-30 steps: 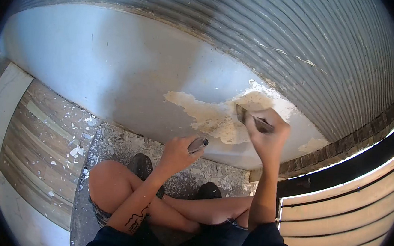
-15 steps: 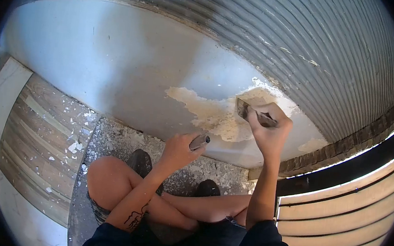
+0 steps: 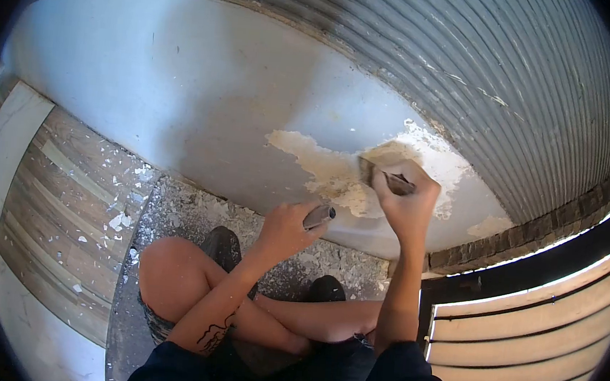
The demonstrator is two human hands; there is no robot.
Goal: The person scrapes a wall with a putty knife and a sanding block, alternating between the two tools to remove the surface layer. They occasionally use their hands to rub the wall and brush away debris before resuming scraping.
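Note:
My right hand [image 3: 412, 207] is closed around the handle of a scraper [image 3: 366, 169]. Its flat blade, slightly blurred, lies against or very close to the wall over a peeled patch [image 3: 307, 163] of yellowish and white plaster. Lower and to the left, my left hand [image 3: 284, 228] grips a short grey cylindrical object [image 3: 319, 218] with a dark round end. Most of that object is hidden in the fist, so its kind does not show. Smooth grey-white paint covers the wall [image 3: 233, 99] around the patch.
Ribbed grey cladding [image 3: 485, 83] curves above the wall. Paint flakes litter the concrete strip [image 3: 196, 210] and the wood-look floor [image 3: 68, 193] on the left. My folded legs [image 3: 183, 281] rest below my hands. At right are a dark beam [image 3: 484, 282] and a slatted surface [image 3: 523, 336].
My right hand has shifted the scraper a little to the left across the peeled patch. The left hand keeps its grip, nearly still against the wall, while the whole view has moved slightly.

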